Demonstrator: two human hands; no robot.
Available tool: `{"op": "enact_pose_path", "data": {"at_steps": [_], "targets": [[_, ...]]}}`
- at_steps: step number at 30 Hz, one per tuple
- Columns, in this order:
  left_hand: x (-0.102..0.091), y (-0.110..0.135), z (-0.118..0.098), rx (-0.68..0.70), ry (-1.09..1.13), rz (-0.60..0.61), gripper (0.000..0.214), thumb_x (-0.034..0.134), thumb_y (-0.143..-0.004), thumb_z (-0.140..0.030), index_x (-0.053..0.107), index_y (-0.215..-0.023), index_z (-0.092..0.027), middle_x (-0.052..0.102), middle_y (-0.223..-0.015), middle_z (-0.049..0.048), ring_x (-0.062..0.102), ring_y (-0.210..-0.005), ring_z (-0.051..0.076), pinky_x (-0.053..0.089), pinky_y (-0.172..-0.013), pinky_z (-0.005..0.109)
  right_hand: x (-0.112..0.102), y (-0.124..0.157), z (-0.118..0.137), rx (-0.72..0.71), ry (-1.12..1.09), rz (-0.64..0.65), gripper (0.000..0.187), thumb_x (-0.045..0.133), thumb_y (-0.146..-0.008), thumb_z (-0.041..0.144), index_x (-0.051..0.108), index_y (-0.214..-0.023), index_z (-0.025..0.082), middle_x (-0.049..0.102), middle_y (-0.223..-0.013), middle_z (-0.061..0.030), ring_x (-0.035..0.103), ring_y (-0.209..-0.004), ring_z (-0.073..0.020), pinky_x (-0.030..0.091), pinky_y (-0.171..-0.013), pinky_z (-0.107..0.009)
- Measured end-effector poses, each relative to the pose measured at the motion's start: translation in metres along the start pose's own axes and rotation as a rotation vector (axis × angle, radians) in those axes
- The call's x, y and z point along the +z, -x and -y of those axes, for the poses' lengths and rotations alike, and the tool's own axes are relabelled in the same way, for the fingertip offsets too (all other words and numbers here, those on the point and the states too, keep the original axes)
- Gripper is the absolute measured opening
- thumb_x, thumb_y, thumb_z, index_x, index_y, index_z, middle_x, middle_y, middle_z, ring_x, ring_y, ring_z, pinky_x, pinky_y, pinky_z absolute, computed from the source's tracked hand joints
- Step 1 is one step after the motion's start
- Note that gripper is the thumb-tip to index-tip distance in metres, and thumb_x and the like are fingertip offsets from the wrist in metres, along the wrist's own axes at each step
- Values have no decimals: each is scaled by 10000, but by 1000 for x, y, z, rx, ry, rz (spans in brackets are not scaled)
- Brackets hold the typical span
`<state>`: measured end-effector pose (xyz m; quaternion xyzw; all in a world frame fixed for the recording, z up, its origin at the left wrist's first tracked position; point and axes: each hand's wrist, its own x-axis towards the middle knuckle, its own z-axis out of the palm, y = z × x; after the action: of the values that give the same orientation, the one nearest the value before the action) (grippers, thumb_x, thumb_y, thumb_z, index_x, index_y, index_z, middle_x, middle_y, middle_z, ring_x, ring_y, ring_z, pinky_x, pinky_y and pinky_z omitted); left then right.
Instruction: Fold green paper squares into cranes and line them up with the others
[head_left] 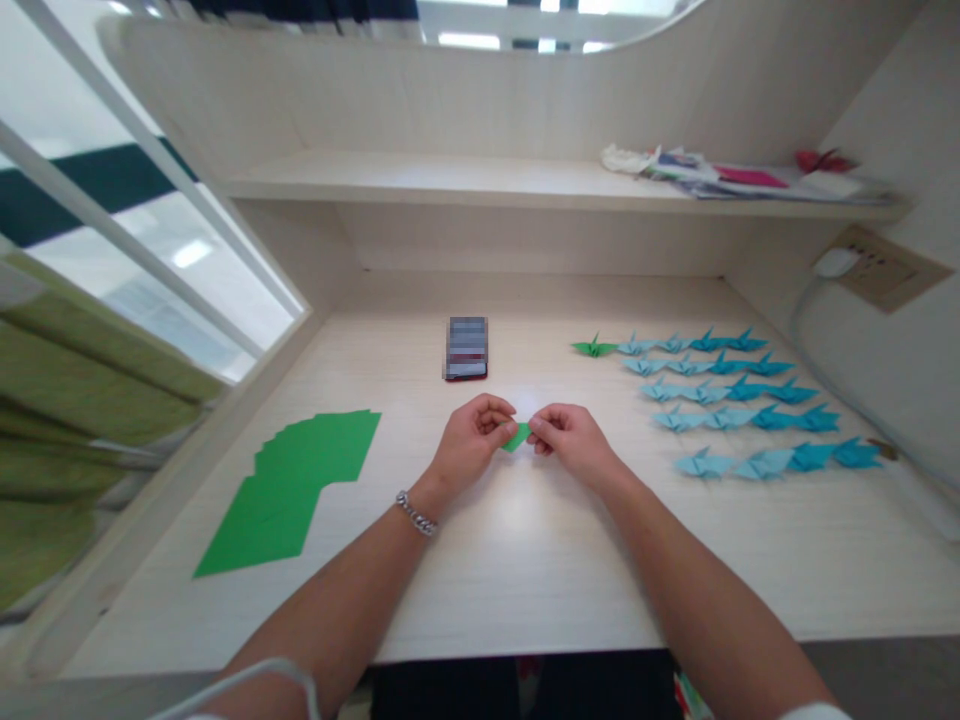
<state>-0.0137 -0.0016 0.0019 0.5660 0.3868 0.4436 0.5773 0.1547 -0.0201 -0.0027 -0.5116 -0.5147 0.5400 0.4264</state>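
My left hand [471, 440] and my right hand [571, 440] meet over the middle of the desk [525, 560]. Both pinch a small folded piece of green paper [517, 436] between their fingertips, just above the desktop. A bracelet sits on my left wrist. A fanned stack of flat green paper sheets [296, 480] lies to the left. One finished green paper crane [594, 347] stands to the right, at the head of rows of several blue paper cranes [739, 400].
A phone [466, 348] lies flat behind my hands. A shelf [525, 180] above the desk carries papers at its right end. A wall socket with a white plug and cable [836, 265] is on the right wall. A green curtain hangs at the left.
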Motion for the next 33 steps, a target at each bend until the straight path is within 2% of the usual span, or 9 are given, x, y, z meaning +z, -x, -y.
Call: {"op": "enact_pose_path", "data": {"at_steps": [5,12,17,21,27,33], "targets": [[-1,0,1,20,-10,-12,228,721,-678,-191,582,-848,-133,627,-668,4,586,-615,104,457,-594,218,-1,0,0,42,-81,11,273,656,-715,411,613,-692,142,651,-607,-27,580,-494,-101,468,-508,-225],[-2,-1,2,20,-8,-11,232,721,-682,-184,580,-860,-137,631,-663,1,587,-613,101,459,-594,212,-2,0,1,6,-35,1,250,626,-746,392,601,-696,148,640,-602,-21,565,-486,-101,456,-497,-225],[-2,2,6,31,-39,15,206,703,-701,-179,581,-863,-138,636,-657,6,589,-606,103,462,-587,216,0,2,-1,-43,99,50,190,605,-767,343,609,-757,153,617,-609,-7,573,-537,-116,453,-539,-238],[-3,2,6,7,-37,61,209,697,-705,-180,599,-883,-132,648,-658,17,594,-597,112,464,-583,229,3,3,-2,-116,248,13,155,585,-774,300,610,-721,156,605,-594,-2,547,-546,-115,416,-532,-228],[-2,0,2,-65,-90,81,260,670,-739,-252,616,-962,-130,684,-732,48,619,-656,142,475,-630,260,-1,5,3,-144,351,-39,141,560,-780,273,628,-732,159,618,-601,-7,549,-553,-120,390,-527,-227],[0,1,7,14,-248,120,201,587,-802,-329,604,-774,-130,603,-669,15,547,-608,117,440,-580,239,-1,4,2,-164,397,-45,150,548,-787,266,641,-730,163,620,-605,-8,557,-573,-123,397,-549,-230]]}}
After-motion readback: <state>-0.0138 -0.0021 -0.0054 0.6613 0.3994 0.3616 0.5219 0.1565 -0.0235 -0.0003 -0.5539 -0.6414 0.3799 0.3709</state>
